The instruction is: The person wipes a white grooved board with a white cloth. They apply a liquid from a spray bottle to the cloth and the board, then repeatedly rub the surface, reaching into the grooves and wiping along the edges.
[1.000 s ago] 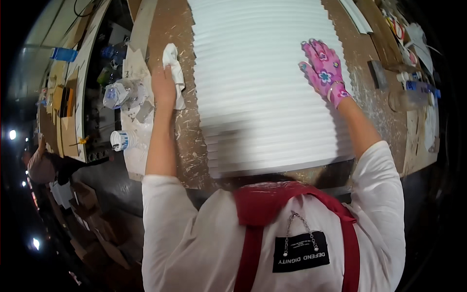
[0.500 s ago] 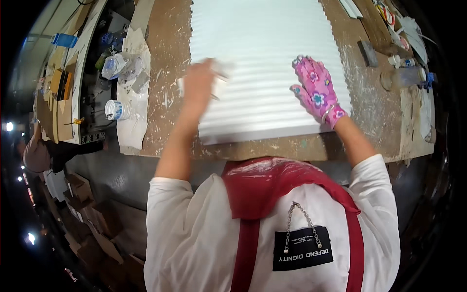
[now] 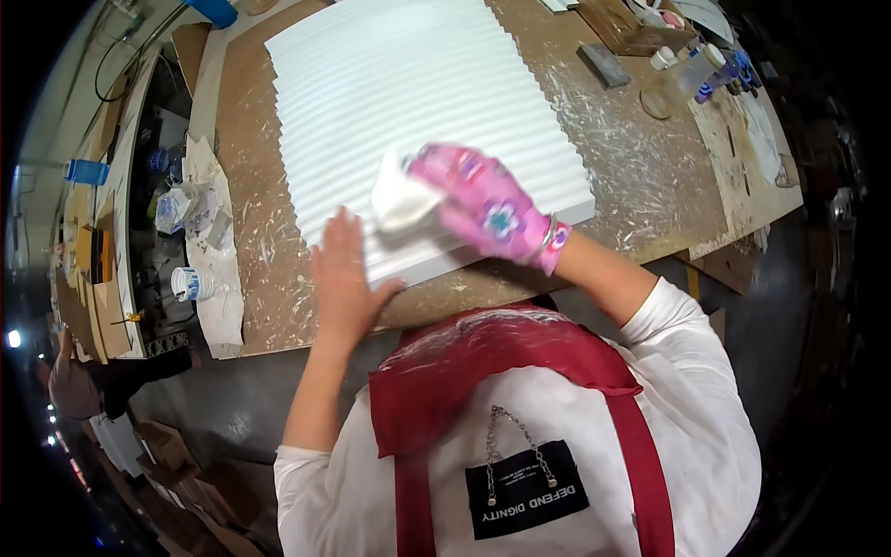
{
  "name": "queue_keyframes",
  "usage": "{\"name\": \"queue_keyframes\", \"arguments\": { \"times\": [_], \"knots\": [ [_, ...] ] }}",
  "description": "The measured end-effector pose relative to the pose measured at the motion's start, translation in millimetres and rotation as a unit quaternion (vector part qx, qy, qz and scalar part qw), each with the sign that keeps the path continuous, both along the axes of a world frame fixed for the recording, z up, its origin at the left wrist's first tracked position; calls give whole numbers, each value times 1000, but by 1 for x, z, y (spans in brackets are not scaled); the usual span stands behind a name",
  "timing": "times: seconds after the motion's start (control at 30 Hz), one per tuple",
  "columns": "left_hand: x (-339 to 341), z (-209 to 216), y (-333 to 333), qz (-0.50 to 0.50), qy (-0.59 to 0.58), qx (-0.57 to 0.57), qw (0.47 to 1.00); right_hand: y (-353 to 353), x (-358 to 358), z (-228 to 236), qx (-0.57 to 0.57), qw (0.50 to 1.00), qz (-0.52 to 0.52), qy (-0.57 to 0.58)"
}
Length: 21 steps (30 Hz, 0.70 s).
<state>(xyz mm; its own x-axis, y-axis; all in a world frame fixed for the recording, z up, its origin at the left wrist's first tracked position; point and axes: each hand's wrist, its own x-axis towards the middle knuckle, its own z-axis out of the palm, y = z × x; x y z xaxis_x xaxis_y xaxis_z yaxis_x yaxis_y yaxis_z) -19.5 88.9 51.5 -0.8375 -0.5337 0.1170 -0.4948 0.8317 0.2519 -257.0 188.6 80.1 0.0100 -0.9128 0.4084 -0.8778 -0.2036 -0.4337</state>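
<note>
A white ribbed panel point(image 3: 408, 93) with zigzag side edges lies on the brown worktable. My bare left hand point(image 3: 345, 274) rests at its near left corner, fingers stretched out and thumb apart, holding nothing. My right hand point(image 3: 492, 206), in a pink flowered glove, is over the near part of the panel. It grips a white cloth point(image 3: 399, 195), slightly smeared by motion, against or just above the ribs. The glove's fingertips are partly hidden by the cloth.
A grey block point(image 3: 604, 65) and a clear bottle point(image 3: 670, 88) are at the right. A white tub point(image 3: 188, 284) and plastic-wrapped items point(image 3: 176, 210) stand on the left edge. Scuffed brown board point(image 3: 640, 176) surrounds the panel. Another person point(image 3: 74, 381) is at far left.
The white cloth has passed from my left hand to my gloved right hand. My right hand has moved left across the panel; my left hand now lies at its near corner. The view has turned.
</note>
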Motion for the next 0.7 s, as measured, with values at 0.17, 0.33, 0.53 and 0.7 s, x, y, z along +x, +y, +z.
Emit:
{"name": "queue_keyframes", "arguments": {
  "times": [0.17,0.33,0.53,0.7],
  "knots": [
    [-3,-34,4,-6,-96,11,995,38,4,-66,89,988,-9,125],
    [-3,-29,2,-24,-68,11,997,193,-202,-124,62,926,-356,106],
    [-49,-2,34,-49,231,229,944,109,-102,-31,-3,902,-253,-351],
    [-93,34,53,11,434,488,757,63,40,4,99,964,-43,-243]
  ]
}}
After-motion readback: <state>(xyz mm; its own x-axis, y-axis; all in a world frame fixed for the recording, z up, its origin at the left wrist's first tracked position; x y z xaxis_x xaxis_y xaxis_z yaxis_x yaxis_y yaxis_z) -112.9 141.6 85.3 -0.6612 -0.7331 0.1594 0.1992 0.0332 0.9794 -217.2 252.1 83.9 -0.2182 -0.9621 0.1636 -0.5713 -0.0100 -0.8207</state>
